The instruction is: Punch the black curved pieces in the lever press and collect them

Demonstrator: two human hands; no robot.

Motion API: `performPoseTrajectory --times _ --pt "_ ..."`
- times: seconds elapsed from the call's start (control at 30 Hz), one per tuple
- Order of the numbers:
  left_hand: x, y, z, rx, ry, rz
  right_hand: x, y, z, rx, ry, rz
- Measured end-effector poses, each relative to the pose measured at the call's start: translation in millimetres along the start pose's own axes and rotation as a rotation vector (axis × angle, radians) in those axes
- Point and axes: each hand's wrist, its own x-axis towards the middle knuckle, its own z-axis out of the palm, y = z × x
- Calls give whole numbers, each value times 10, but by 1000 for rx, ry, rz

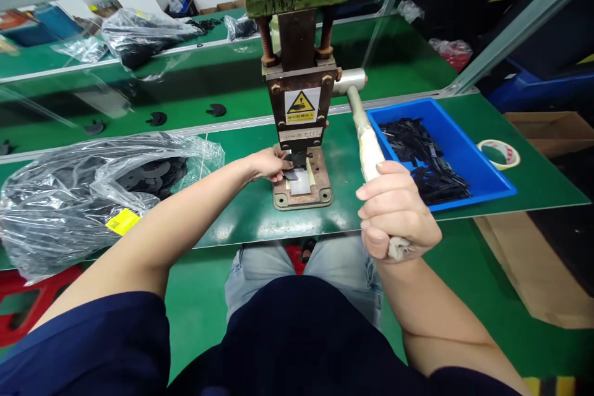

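A hand press [299, 74] with a green head and a yellow warning label stands on the green bench [241, 223]. My right hand [394, 210] is wrapped round the press lever [366, 136], which is pulled down toward me. My left hand [269, 164] reaches to the press base [304, 189], its fingers pinched on a small black flat part [293, 172] lying under the ram. The fingertips sit right beside the tool.
A clear plastic bag [83, 198] full of black parts lies left of the press. A blue tray [464, 148] with black pieces sits to the right, a tape roll [500, 153] beyond it. Behind runs a green conveyor [185, 86] carrying loose black parts and more bags. A cardboard box [547, 260] stands at right.
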Motion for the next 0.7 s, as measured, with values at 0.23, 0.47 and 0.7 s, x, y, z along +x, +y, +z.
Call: performPoseTrajectory --times 0.23,0.47,0.7 --pt "-110 -106 168 -96 112 66 38 -13 -9 38 -10 -7" --pt "-553 -666 -99 -191 33 413 53 68 -21 44 23 -54" --pt "-980 -1477 -1633 850 725 22 12 201 100 83 171 -60"
